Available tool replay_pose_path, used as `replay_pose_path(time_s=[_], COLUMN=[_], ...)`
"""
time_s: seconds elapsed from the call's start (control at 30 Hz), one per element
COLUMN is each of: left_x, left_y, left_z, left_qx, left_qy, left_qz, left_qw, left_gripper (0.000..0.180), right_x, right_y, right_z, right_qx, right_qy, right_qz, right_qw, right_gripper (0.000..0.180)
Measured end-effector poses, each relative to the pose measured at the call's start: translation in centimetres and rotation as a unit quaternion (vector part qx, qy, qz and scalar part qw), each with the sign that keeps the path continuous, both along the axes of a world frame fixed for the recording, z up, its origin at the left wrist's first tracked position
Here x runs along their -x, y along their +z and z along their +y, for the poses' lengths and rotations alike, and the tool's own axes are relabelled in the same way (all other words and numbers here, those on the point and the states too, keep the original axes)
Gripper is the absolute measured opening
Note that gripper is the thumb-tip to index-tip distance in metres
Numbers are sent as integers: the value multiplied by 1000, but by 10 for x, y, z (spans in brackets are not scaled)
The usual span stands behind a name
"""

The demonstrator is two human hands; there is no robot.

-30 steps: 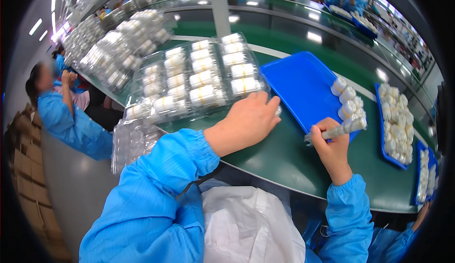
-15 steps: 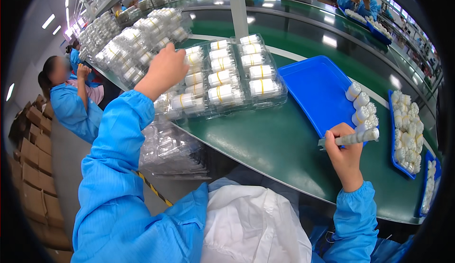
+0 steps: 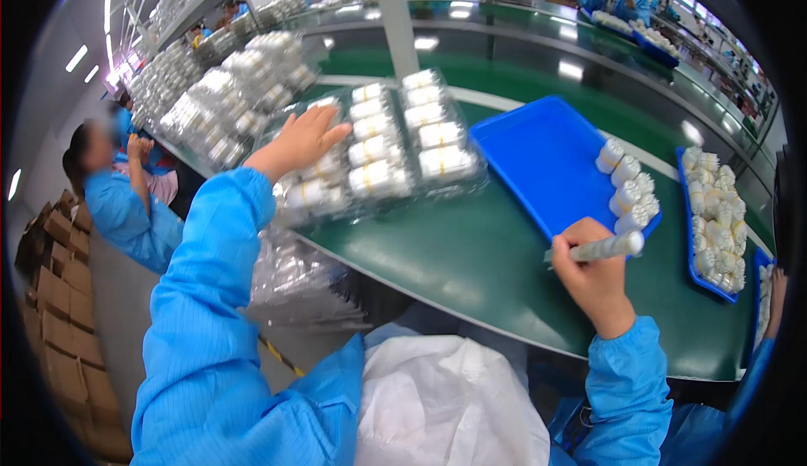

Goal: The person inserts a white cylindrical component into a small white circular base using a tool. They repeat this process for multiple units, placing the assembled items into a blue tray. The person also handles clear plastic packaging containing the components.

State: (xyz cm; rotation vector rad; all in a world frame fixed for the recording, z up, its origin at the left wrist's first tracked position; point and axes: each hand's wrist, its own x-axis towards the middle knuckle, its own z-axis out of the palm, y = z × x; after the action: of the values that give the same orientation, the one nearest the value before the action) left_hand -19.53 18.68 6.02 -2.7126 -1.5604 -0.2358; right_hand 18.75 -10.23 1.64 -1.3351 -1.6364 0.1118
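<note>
My left hand (image 3: 304, 140) lies with fingers extended over the left part of a clear plastic blister tray (image 3: 481, 182), apparently touching its contents. Short white cylindrical bundles (image 3: 368, 148) with yellow bands fill the tray's columns. Some of them are hidden under the hand. My right hand (image 3: 593, 285) is closed around a slim white cylindrical bundle (image 3: 609, 247), which points to the right beside the blue tray's near corner. Along the right side of that blue tray (image 3: 534, 151) sit several white bundles (image 3: 629, 187); the rest of its floor shows bare blue.
Stacks of filled clear trays (image 3: 227, 100) stand at the back left, and nested clear trays (image 3: 303, 285) sit below the table edge. Another blue tray (image 3: 691, 256) of bundles is at right. A co-worker's hand (image 3: 777, 294) reaches in at the far right. A post (image 3: 395, 21) rises behind.
My left hand has gone from curled fingers to extended ones and lowered over the tray. The right hand still grips its bundle. A co-worker's hand has appeared at the far right.
</note>
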Motion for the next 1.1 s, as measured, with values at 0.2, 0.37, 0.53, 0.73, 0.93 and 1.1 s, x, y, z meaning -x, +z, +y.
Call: replay_pose_path(time_s=[0.2,0.37,0.53,0.73,0.93,1.1], left_x=[17,-4,-11,-80,-188,-285], left_y=[4,7,9,44,50,30], left_z=[0,1,-6,-62,-109,-105], left_qx=[67,87,53,-152,-166,-121], left_qy=[9,8,32,-78,-319,-408], left_qz=[17,2,3,5,-21,-43], left_qw=[998,996,998,985,933,904], left_gripper=[82,91,92,74,46,31], right_x=[-3,-4,-10,-41,-112,-151], right_y=[0,1,-9,-5,10,6], right_z=[15,6,9,13,3,12], right_qx=[-51,-10,-10,-72,-115,-118], right_qy=[25,-21,-30,-73,-201,-222], right_qz=[-71,-72,-40,128,177,257], right_qw=[996,997,999,986,957,933], right_gripper=[15,14,14,13,17,31])
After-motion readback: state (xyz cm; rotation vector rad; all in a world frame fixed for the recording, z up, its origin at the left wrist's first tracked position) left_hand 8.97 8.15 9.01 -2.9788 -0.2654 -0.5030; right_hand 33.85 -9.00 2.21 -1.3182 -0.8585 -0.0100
